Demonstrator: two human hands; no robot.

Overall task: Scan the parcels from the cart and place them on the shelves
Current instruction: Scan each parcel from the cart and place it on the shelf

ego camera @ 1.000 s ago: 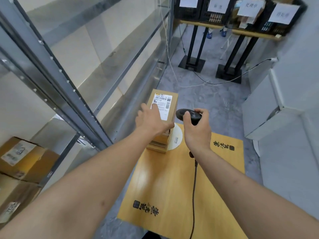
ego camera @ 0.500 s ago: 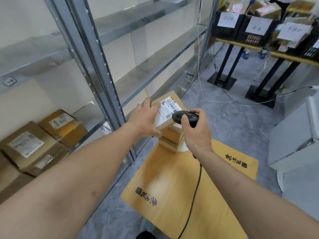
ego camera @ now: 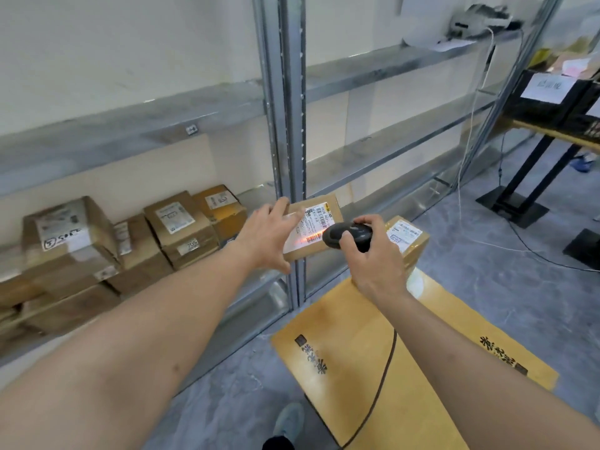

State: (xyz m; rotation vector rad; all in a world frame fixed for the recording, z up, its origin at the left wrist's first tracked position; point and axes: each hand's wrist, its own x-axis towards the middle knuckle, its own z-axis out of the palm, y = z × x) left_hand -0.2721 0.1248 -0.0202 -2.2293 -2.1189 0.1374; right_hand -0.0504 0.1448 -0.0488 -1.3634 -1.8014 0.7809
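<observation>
Parcel had been lifted off the cart stack, gripped between left hand fingers and thumb. Scanner was clasped by right hand, red beam just beyond its fingertips.

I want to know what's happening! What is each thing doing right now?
Left hand: holds the parcel up.
Parcel: lifted, red scan light on its label.
Right hand: grips the scanner.
Scanner: aimed at the label.
Cart: one box on it.
Shelf: boxes stacked below.
</observation>
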